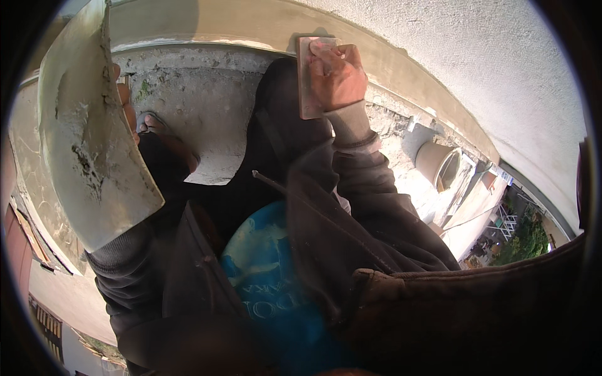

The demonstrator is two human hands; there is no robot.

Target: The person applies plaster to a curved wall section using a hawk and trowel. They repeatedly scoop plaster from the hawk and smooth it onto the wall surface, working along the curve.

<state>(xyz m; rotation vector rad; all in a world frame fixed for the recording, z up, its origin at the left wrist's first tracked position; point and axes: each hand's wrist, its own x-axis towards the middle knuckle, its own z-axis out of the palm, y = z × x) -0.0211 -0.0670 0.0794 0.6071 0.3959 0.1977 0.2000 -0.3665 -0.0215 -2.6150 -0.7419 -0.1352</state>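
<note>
My left hand (126,106) grips a pale, slightly curved metal board (91,119), smeared with grey plaster, at the left; most of the hand is hidden behind it. My right hand (338,78) is closed on a small rectangular float (306,103) with a pinkish tint, pressed to or very near the smooth grey-beige plastered band (401,72) along the wall. The band has a rough, dusty lower edge.
A rough concrete ledge (194,94) runs below me, with my sandalled foot on it. A cream bucket (429,160) stands at the right. Textured white wall (483,62) fills the upper right. Beyond the ledge, far below, show greenery (523,238) and clutter.
</note>
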